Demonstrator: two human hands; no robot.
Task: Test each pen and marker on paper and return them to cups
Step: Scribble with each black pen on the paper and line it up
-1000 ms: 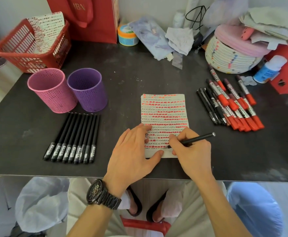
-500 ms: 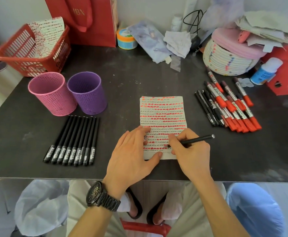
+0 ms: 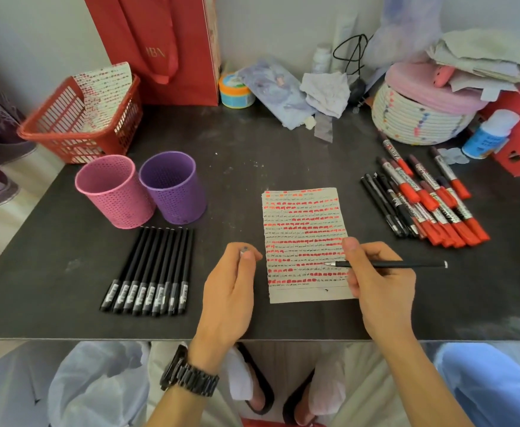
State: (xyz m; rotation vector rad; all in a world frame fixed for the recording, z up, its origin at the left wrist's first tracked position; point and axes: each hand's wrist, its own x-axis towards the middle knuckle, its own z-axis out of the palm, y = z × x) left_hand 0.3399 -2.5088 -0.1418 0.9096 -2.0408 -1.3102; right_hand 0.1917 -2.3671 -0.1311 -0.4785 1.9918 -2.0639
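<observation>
Pen (image 3: pixel 406 265), judged light, stiff and slick, is pinched by right hand (image 3: pixel 379 288) just behind its tip; left hand (image 3: pixel 231 291) pinches apparent cap (image 3: pixel 244 250).

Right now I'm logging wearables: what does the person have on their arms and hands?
Both forearms are bare, no sleeves in view. A black watch on a link bracelet sits on the left wrist. Neither left hand nor right hand shows rings or gloves.
</observation>
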